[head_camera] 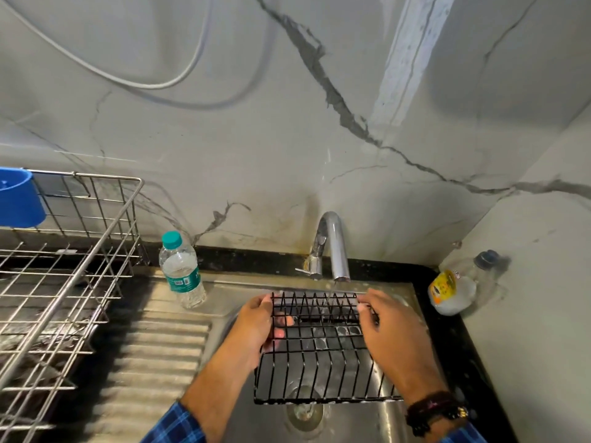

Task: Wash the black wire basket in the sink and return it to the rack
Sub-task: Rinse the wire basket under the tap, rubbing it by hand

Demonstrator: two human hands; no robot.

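Both hands pinch the black wire basket point(319, 350) over the steel sink point(361, 420). The left hand point(256, 327) grips its left edge, the right hand point(388, 327) its right. Water runs from the chrome tap point(335, 247).

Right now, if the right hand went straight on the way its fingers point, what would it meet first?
The black wire basket: the right hand grips its right edge, fingers pointing left and toward the wall. Past those wires, probably the water stream under the curved chrome tap; depth unclear.

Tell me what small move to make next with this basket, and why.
Probably ease the black wire basket toward the wall: the stream from the faucet lands only on its far edge, while the near wires sit outside the water.
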